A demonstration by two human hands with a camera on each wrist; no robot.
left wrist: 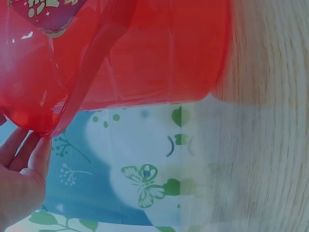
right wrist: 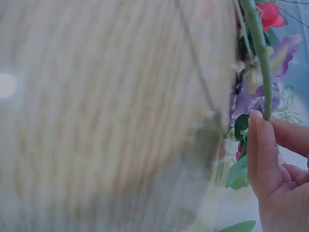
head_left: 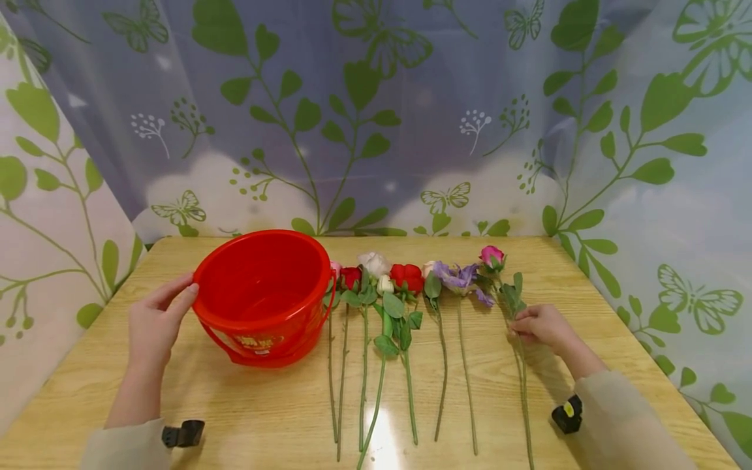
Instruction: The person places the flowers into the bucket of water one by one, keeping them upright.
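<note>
At the left of the table stands a red plastic bucket (head_left: 261, 336), upright, with its handle hanging down. My left hand (head_left: 154, 326) holds the left side of its rim; the left wrist view shows the fingertips (left wrist: 41, 152) against the rim's outer side. On the right, my right hand (head_left: 543, 326) pinches the stem of a bright pink rose (head_left: 492, 256) between thumb and fingers, just below its leaves. That green stem (right wrist: 263, 58) also shows in the right wrist view. The purple flower (head_left: 455, 277) lies nearest to the left of the held rose.
Between bucket and right hand, several flowers lie side by side, heads to the back: red roses (head_left: 407, 279), a white flower (head_left: 375, 264) and others. Their stems point to the front edge of the wooden table (head_left: 252, 418). A patterned curtain (head_left: 411, 130) hangs behind.
</note>
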